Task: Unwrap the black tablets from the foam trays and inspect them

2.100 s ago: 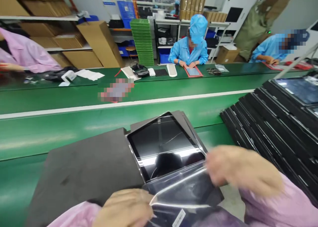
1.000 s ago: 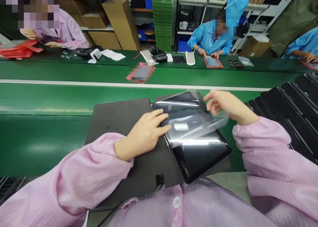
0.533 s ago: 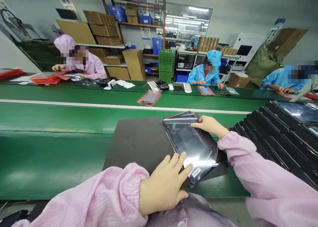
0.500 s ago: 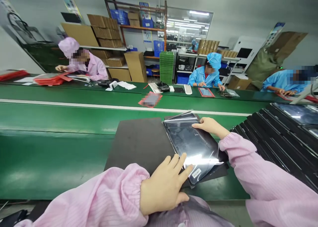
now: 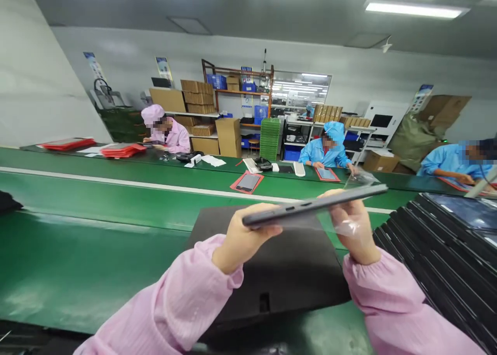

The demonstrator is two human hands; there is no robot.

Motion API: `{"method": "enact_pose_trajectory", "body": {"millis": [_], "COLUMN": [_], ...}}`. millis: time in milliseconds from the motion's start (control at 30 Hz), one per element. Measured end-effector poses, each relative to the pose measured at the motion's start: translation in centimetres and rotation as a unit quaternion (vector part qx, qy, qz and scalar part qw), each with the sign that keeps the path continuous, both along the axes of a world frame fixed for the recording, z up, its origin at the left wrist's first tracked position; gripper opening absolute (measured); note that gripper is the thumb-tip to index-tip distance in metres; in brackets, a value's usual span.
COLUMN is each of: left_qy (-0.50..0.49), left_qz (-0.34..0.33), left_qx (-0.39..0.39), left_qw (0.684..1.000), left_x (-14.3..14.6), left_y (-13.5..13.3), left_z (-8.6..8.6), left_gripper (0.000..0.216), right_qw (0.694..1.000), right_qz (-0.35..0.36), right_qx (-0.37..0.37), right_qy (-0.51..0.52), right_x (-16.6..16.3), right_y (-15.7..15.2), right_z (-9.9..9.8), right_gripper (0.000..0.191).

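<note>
A thin dark tablet [image 5: 310,206] is held up edge-on in front of me, so its long side edge with small slots faces my view. My left hand [image 5: 250,231] is closed on its left end, thumb beneath and fingers behind. At the other end my right hand [image 5: 353,228] grips the tablet from below, partly covered by loose clear plastic film [image 5: 359,179]. Under the raised tablet lies a black foam mat [image 5: 287,272] with a small square notch near its front edge.
Slanted stacks of black-framed tablets [image 5: 438,256] stand close on my right. The green bench [image 5: 97,231] stretches left. Across it lie a panel on a red sheet [image 5: 247,182] and red sleeves [image 5: 122,150]. Co-workers in pink [image 5: 174,135] and blue [image 5: 324,150] sit opposite.
The tablet has been lifted off the mat and tipped edge-on. My left hand, earlier spread at its lower edge, now grips one end. My view has tilted upward.
</note>
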State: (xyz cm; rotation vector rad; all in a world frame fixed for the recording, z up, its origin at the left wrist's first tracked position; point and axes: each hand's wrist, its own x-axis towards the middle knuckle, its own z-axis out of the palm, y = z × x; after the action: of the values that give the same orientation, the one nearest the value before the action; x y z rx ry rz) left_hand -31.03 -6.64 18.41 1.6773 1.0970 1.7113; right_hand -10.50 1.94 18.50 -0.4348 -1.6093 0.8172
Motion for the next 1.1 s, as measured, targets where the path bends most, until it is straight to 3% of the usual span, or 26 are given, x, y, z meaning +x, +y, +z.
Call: {"method": "enact_pose_trajectory", "body": {"millis": [133, 200, 333, 633, 867, 967, 1033, 1100], "left_qy": [0.064, 0.102, 0.134, 0.152, 0.165, 0.17, 0.171, 0.173], "left_qz": [0.005, -0.019, -0.04, -0.038, -0.054, -0.056, -0.057, -0.063], "left_qx": [0.006, 0.0, 0.007, 0.014, 0.068, 0.092, 0.101, 0.108], "left_qw": [0.998, 0.995, 0.99, 0.988, 0.982, 0.98, 0.978, 0.977], "left_x": [-0.4, -0.9, -1.5, -1.4, -1.7, -1.7, -1.7, -1.8], "left_y": [-0.6, -0.7, -0.8, -0.8, -0.8, -0.9, -0.8, -0.8], "left_z": [-1.5, -2.4, -3.0, -3.2, -3.1, -3.1, -3.2, -3.4], "left_gripper": [0.042, 0.047, 0.053, 0.054, 0.045, 0.043, 0.041, 0.039], "right_qw": [0.993, 0.988, 0.983, 0.977, 0.976, 0.984, 0.984, 0.957], "right_qz": [0.115, 0.143, 0.155, 0.185, 0.199, 0.15, 0.048, -0.079], "right_qx": [0.015, 0.044, 0.082, 0.083, 0.078, 0.096, 0.166, 0.278], "right_qy": [0.036, 0.048, 0.053, 0.062, 0.042, 0.023, 0.038, 0.039], "right_x": [-0.9, -1.1, -1.2, -1.1, -0.9, -1.0, -0.9, -0.6], "right_y": [-1.1, -2.1, -3.1, -2.7, -3.0, -3.4, -3.8, -4.4], "right_z": [-1.0, -1.1, -1.1, -1.6, -1.5, -1.6, -1.5, -1.1], "right_gripper": [0.041, 0.037, 0.02, 0.015, 0.017, 0.025, 0.03, 0.022]}}
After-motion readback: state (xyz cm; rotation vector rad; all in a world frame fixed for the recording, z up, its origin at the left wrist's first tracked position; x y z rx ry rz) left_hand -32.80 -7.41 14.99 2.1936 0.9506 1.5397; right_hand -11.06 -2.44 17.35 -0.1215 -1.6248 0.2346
